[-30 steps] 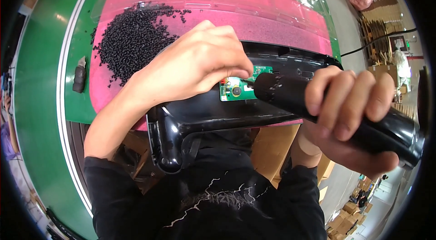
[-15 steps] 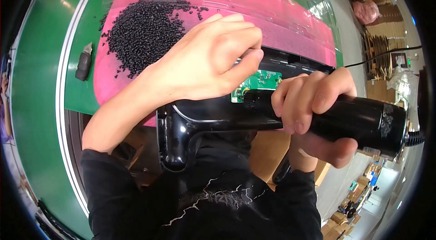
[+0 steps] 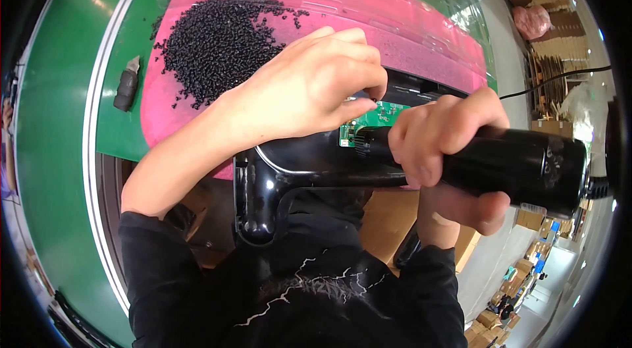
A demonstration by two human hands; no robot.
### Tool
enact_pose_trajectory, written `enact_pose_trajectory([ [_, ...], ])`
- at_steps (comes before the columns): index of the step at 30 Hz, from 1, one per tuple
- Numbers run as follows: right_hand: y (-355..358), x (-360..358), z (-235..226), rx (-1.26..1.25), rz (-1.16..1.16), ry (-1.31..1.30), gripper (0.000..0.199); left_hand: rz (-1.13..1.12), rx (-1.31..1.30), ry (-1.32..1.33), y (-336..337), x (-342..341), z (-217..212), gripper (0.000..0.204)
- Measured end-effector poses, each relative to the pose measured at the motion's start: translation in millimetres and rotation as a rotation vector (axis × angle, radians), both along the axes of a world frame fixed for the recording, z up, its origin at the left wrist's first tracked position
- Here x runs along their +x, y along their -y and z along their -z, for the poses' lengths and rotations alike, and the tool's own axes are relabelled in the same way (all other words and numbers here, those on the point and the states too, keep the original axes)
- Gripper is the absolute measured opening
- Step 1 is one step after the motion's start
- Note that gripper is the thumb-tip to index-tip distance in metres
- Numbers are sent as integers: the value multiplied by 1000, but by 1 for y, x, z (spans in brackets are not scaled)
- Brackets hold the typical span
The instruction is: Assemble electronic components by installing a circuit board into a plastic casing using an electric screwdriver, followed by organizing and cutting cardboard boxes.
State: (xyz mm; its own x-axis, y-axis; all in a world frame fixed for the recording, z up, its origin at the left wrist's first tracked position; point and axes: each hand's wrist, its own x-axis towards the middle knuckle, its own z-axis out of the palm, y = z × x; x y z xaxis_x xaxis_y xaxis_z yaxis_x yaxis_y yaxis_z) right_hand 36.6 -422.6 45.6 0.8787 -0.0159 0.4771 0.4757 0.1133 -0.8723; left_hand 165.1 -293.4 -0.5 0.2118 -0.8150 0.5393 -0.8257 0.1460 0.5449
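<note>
My right hand (image 3: 447, 157) grips a thick black electric screwdriver (image 3: 520, 167), its tip down on a small green circuit board (image 3: 375, 117). The board sits inside a glossy black plastic housing (image 3: 289, 167) held close to my chest. My left hand (image 3: 309, 88) lies over the housing, fingertips pinched at the board's top edge beside the driver tip. What the fingertips hold is hidden.
A pink mat (image 3: 395, 15) lies on the green work surface (image 3: 52, 117), with a heap of small black screws (image 3: 217, 42) on it. A small dark tool (image 3: 126, 88) rests left of the mat. Cardboard boxes (image 3: 526, 282) stand on the floor at right.
The view has closed in on the work. My right hand has slid down the screwdriver toward its tip, and the driver now lies flatter across the housing. My left hand stays on the board.
</note>
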Motion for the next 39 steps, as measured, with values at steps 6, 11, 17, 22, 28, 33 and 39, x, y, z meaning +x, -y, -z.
enact_pose_trajectory([
  [6,5,-11,-12,144,123,254,51,9,-4,51,-1,-4,3,15],
  [11,16,-15,-23,158,164,367,50,66,-45,-61,1,-5,-5,15],
  [17,19,-15,-24,174,172,389,48,87,-35,-141,4,-7,-3,15],
  [22,26,-21,-22,201,174,388,48,121,-20,-150,7,-3,-9,30],
  [28,56,-36,-9,40,312,151,55,-33,-113,-140,7,3,-2,86],
  [33,54,-38,-1,128,442,28,55,-38,-276,-319,0,5,-4,26],
  [39,57,-33,8,128,358,90,52,-114,-191,-241,5,3,-5,17],
])
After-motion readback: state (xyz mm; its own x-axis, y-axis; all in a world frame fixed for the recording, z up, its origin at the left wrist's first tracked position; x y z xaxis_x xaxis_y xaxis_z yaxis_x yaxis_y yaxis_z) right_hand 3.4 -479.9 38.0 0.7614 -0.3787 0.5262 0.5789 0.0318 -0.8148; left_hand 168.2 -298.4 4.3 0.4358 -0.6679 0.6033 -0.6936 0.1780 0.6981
